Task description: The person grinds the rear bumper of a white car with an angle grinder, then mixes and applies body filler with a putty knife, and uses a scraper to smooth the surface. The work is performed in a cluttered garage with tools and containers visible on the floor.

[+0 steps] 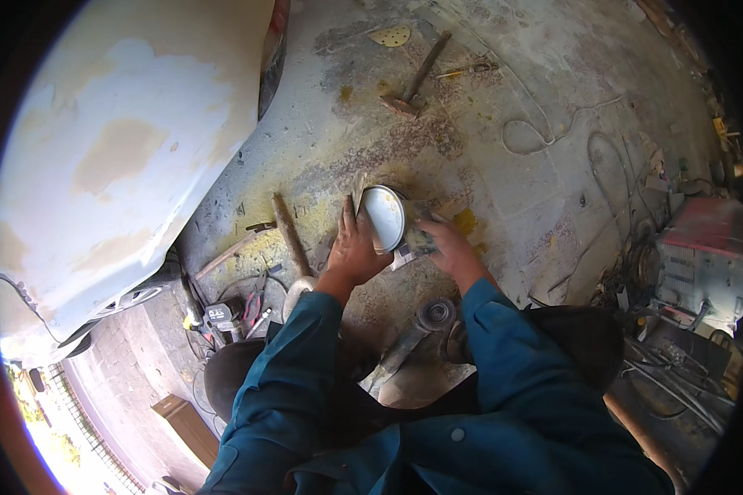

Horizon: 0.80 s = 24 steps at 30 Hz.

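Observation:
Between my hands a round tin (pixel 385 216) is held tilted, its pale, flat circular end facing up and left. My left hand (pixel 357 249) rests along the near left rim, fingers pointing away from me. From those fingers sticks up a thin, flat scraper-like blade (pixel 360 190); its lower part is hidden. On the other side, my right hand (pixel 447 246) is wrapped round the tin's darker, smeared side wall. Under the tin a small whitish piece (pixel 403 257) shows in part.
At left stands a car body panel (pixel 140 107) with tan patches. A hammer (pixel 413 82), a perforated sanding disc (pixel 390 35) and a wooden handle (pixel 289 235) lie on the stained floor. A cordless tool (pixel 223 315) is near my left knee; a red-topped machine (pixel 702 256) and cables (pixel 669 375) are at right.

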Available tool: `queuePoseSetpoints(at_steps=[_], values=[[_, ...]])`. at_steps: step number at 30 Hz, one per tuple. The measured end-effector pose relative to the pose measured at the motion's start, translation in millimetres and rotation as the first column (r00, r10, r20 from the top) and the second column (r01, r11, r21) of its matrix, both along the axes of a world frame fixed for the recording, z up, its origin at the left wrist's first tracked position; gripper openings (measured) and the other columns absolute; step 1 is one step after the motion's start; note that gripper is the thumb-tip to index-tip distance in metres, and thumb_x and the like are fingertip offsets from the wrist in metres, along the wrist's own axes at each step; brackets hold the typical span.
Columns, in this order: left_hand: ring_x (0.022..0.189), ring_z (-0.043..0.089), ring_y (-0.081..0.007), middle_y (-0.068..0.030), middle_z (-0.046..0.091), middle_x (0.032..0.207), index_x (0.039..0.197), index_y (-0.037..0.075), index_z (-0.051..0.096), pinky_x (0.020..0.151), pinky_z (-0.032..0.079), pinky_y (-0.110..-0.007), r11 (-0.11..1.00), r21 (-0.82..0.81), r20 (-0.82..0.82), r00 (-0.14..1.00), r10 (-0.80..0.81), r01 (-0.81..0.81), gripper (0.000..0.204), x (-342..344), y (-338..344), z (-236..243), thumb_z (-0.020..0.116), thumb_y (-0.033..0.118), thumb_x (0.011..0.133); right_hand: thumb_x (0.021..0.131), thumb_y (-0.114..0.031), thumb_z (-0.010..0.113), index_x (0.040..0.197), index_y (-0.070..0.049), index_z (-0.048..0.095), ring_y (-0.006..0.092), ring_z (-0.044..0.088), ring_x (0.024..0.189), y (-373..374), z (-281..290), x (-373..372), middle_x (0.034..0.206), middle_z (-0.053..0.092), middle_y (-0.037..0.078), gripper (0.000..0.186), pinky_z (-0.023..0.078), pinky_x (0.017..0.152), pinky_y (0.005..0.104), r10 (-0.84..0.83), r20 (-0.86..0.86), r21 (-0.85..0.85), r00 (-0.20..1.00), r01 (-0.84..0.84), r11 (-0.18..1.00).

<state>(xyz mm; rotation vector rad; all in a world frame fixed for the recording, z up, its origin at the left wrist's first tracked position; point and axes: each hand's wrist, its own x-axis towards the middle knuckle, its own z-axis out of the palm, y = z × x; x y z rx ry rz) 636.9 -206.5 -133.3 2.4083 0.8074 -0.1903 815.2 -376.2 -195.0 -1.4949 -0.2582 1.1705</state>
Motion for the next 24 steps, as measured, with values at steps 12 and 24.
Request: queuePoseSetpoints(at_steps=[12,24], values=[[0.108,0.071,-0.059,-0.0406,0.074,0.106,0.104,-0.01,0.076,0.099,0.054,-0.063,0.464,-0.024,-0.055,0.465,0.884,-0.885,0.064,-51,62,-62,0.044,0.045,0.107,0.094,-0.017,0.071,0.15,-0.003,0.065,0.0382,0.072,0.127,72,41,45,0.139,0.074,0.024,0.058,0.055,0.109,0.0475,0.53,0.488,-0.429,0.694,-0.337,0.838],[0.118,0.067,-0.0599,-0.0434,0.07,0.117,0.112,-0.014,0.071,0.104,0.052,-0.062,0.662,-0.439,-0.229,0.788,0.572,-0.608,0.065,-22,-41,-97,0.047,0.046,0.112,0.097,-0.013,0.065,0.114,-0.014,0.086,0.0405,0.078,0.107,144,21,-18,0.116,0.081,0.017,0.027,0.064,0.089,0.0525,0.9,0.434,-0.865,-0.033,-0.297,0.405]])
